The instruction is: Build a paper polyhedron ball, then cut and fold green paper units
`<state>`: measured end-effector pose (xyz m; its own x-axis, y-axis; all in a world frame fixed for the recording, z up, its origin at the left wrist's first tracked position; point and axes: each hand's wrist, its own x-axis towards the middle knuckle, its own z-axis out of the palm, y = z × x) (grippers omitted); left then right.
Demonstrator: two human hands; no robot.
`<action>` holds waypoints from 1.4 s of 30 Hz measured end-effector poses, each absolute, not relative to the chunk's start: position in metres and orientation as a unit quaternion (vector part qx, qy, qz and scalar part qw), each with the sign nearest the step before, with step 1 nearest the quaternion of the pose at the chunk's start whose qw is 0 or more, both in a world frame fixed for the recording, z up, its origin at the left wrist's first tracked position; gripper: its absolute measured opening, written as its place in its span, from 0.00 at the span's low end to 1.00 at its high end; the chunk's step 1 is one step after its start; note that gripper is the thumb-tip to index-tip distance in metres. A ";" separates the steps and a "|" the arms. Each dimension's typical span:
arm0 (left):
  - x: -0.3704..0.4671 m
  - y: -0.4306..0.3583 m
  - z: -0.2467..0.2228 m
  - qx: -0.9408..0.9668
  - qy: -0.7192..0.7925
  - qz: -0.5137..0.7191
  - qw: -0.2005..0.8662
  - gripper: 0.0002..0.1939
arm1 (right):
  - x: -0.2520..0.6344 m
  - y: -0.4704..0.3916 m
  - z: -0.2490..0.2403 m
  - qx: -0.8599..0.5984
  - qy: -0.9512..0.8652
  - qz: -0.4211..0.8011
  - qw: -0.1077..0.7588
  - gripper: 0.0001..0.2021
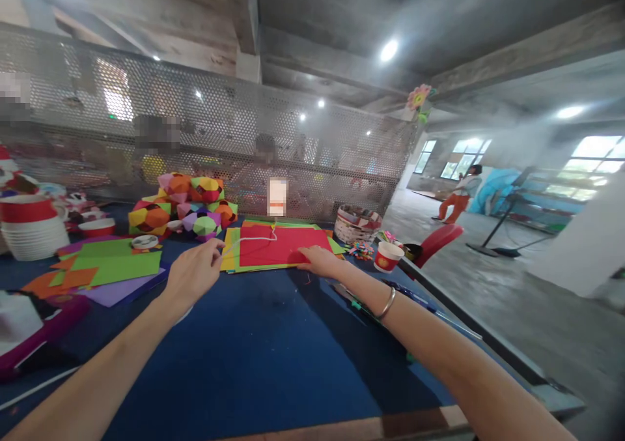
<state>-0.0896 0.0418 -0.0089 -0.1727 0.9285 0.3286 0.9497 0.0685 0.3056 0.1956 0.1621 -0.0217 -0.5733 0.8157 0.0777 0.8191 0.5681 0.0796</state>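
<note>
My left hand (194, 273) is closed in a pinch on a thin white cord (251, 238), left of a stack of coloured paper. The cord runs rightward across the red paper (280, 249) and bends up at the back of the stack. My right hand (321, 260), with a bangle on its wrist, lies on the near right edge of the red paper, fingers stretched out over it. Green and yellow sheets (230, 249) show from under the red one. Whether the right thumb goes under the edge is hard to see.
On the left lie green paper (117, 260), folded-paper balls (188, 203) and stacked cups (34, 229). A woven basket (359, 223), small coloured pieces (361, 251) and a red-and-white paper cup (388, 256) stand at right. Perforated metal panels (205, 115) close the back. A person (456, 193) stands far right.
</note>
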 end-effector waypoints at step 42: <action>-0.119 0.055 -0.015 -0.621 -0.728 -0.289 -0.030 0.10 | 0.194 -0.035 -0.005 -0.242 -0.970 -0.016 -0.034 0.09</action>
<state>-0.1186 0.0552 -0.0149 -0.2267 0.9214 0.3157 0.8873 0.0617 0.4570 0.1939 -0.0352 -0.0055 -0.8806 0.4702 -0.0586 0.4681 0.8824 0.0469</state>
